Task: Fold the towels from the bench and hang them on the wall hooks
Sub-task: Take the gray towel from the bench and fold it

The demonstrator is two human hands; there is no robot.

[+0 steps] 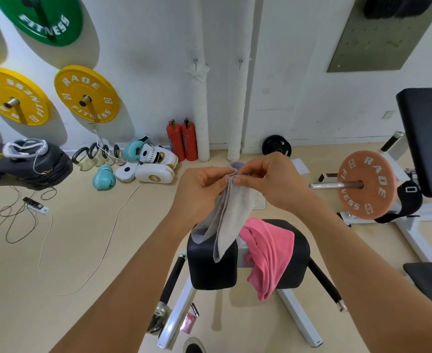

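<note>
A grey towel hangs folded lengthwise in front of me, its lower end draping over the black bench pad. My left hand and my right hand both pinch its top edge, fingertips close together. A pink towel lies crumpled on the bench pad, spilling down over its front. Two small wall hooks sit on the white wall ahead, above the hands.
Yellow and green weight plates hang on the wall at left. Boxing gloves, kettlebells and two red extinguishers stand along the wall base. A loaded barbell machine is at right. Cables trail over the floor at left.
</note>
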